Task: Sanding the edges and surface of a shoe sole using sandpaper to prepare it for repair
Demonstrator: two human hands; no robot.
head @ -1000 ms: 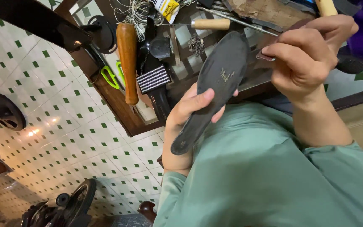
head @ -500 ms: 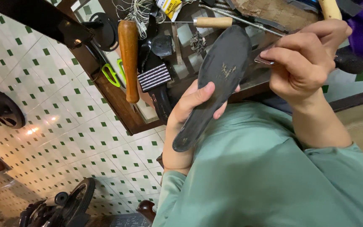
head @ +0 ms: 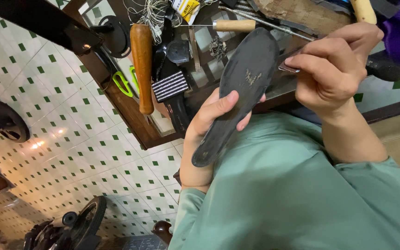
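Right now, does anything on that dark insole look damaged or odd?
Yes. The dark insole, held in the left hand, has a small pale scuffed patch near its wide end, where the surface looks scraped or worn. The right hand pinches a small flat metal piece beside that end. Otherwise the insole looks whole.

A wooden tray (head: 130, 115) is crowded with a brown wooden handle (head: 142, 65), green scissors (head: 125, 83), a striped brush (head: 171, 86) and tangled thread (head: 151, 11). White floor tiles (head: 70, 139) with green squares are seen beneath, where a dark wheel (head: 6, 121) is set.
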